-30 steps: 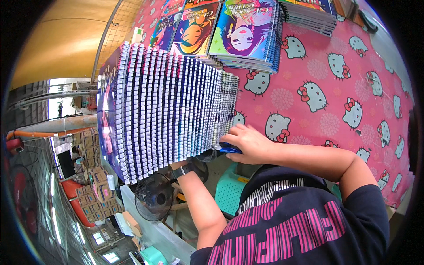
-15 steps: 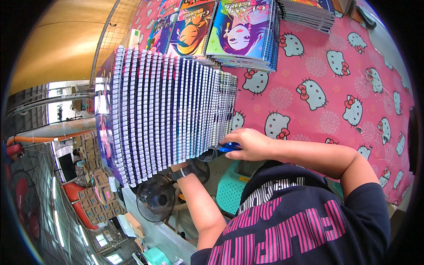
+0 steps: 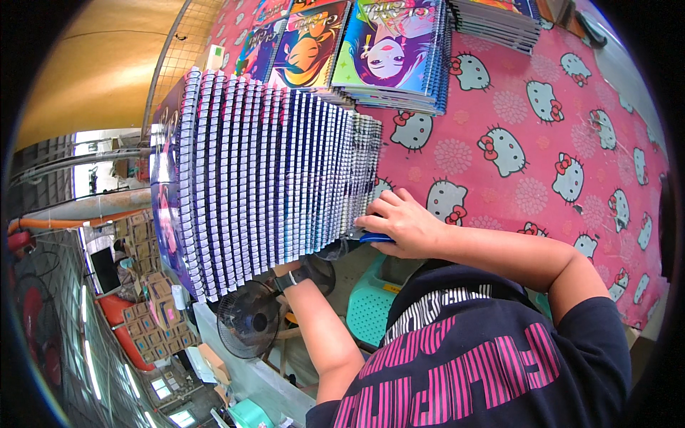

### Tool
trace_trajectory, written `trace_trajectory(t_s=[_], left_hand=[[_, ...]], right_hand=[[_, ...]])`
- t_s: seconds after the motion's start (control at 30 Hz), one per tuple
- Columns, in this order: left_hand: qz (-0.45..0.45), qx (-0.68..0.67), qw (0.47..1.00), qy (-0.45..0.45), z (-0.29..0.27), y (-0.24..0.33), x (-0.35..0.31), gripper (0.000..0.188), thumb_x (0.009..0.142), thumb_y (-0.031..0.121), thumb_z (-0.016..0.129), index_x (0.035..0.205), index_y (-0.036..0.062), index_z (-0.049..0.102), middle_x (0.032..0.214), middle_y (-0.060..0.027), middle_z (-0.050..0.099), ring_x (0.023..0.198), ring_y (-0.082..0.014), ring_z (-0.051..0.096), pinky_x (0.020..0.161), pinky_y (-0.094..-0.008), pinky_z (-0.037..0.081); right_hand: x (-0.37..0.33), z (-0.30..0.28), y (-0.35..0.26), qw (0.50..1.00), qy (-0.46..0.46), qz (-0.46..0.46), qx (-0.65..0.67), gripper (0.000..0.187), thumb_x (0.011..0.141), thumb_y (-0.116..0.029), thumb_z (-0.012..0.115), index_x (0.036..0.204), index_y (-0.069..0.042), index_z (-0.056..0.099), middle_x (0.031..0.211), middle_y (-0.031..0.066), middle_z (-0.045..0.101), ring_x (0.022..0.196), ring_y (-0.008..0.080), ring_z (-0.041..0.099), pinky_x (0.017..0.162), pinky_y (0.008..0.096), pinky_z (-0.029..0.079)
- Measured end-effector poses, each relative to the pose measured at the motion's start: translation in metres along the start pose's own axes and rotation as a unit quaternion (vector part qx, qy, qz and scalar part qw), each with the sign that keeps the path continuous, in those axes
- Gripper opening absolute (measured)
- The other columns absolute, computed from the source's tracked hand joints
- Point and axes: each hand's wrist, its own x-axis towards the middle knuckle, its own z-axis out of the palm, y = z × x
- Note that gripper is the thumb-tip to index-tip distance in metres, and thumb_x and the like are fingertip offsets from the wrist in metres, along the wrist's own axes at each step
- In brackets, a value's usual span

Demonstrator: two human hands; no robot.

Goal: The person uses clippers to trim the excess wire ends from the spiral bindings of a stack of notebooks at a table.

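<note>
A tall stack of spiral-bound notebooks (image 3: 250, 178) stands at the left, its rows of white coil bindings turned toward me. At the stack's lower right corner is my right hand (image 3: 403, 225), its fingers closed round a blue-handled tool (image 3: 376, 237). The tool's greyish tip lies against the lowest notebooks' coil ends; its exact kind is partly hidden by the hand. My left hand (image 3: 287, 269) reaches to the stack's near edge, with a dark watch on the wrist. The notebooks hide its fingers.
More piles of colourful-covered notebooks (image 3: 389, 53) stand at the table's far side. A pink cat-patterned cloth (image 3: 528, 192) covers the table. Below the near edge are a black fan (image 3: 247, 319) and a turquoise stool (image 3: 367, 307). Stacked cartons (image 3: 146, 324) appear at lower left.
My right hand has turned over the blue-handled tool and its fingers have moved slightly up and closer to the stack's corner. Less of the blue handle shows. My left arm stays nearly in place.
</note>
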Motion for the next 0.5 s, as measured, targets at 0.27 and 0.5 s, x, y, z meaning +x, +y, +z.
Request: trace_trajectory(t_s=[0.27,0.5], left_hand=[[0.002,0.005,1.0,0.0,0.0,0.001,-0.003,0.065,0.096,0.051,0.031,0.138,0.002,0.034,0.14,-0.0162,0.04,0.126,-0.0301,0.042,0.105,-0.0462,0.035],[0.004,0.003,1.0,0.004,-0.003,0.0,-0.003,0.064,0.096,0.051,0.031,0.138,0.0022,0.034,0.14,-0.0159,0.041,0.126,-0.03,0.042,0.105,-0.0461,0.035]], right_hand=[[-0.004,0.008,0.006,0.978,-0.107,0.062,0.166,0.038,0.072,-0.023,0.071,0.106,-0.007,0.061,0.091,0.0101,0.059,0.093,0.0286,0.056,0.081,0.0413,0.048],[-0.003,0.0,-0.002,0.999,-0.018,0.037,0.026,0.047,0.07,-0.02,0.073,0.113,-0.013,0.058,0.097,0.0055,0.054,0.096,0.0248,0.048,0.082,0.0392,0.038]])
